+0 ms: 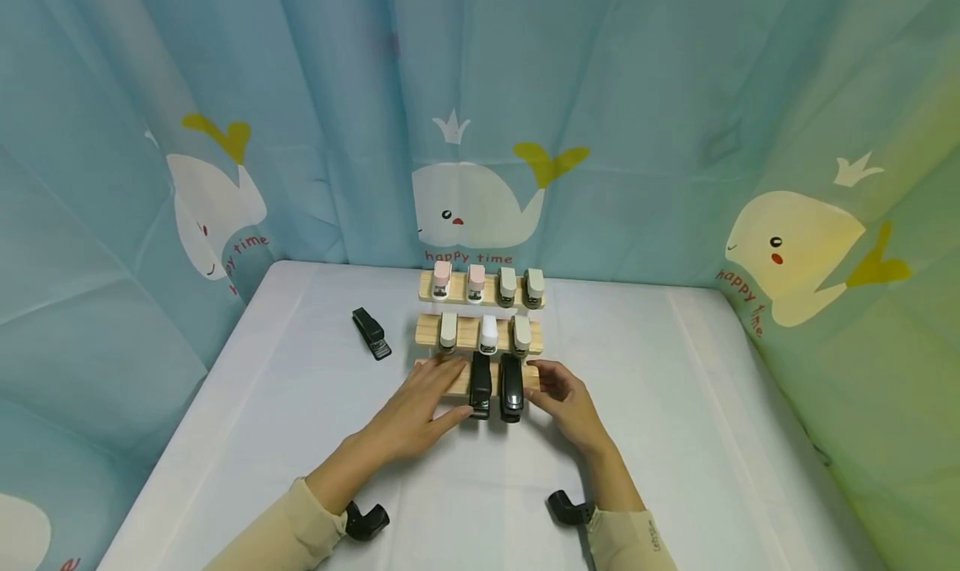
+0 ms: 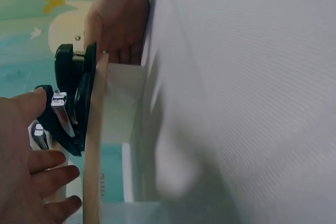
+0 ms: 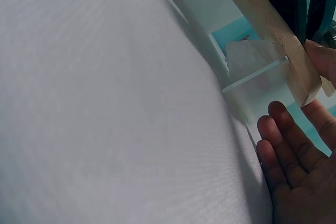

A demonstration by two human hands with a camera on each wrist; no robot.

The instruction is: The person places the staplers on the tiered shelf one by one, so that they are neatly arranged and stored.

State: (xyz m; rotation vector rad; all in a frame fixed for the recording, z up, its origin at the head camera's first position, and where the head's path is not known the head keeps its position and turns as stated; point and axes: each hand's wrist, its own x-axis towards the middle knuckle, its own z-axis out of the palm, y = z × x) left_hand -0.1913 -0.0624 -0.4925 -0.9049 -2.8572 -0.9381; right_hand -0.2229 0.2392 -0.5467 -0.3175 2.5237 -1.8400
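Note:
My left hand [image 1: 420,408] lies over the left part of the rack's lowest wooden tier [image 1: 455,381], fingers spread. Its thumb touches the near end of a black stapler [image 1: 481,388]; the left wrist view also shows that thumb against the stapler [image 2: 55,114]. To the right, a second black stapler [image 1: 512,388] sits on the same tier. My right hand [image 1: 572,408] holds the tier's right end between thumb and index finger. In the right wrist view, the thumb is by the wooden board [image 3: 273,30] and the other fingers [image 3: 294,145] curl loosely below.
The middle tier [image 1: 467,335] carries beige and white small staplers [image 1: 488,334]; the top tier [image 1: 491,289] carries pink and grey-green ones. Another black stapler [image 1: 372,333] lies on the white table [image 1: 300,438], left of the rack. Whale-print curtains [image 1: 637,137] enclose the table.

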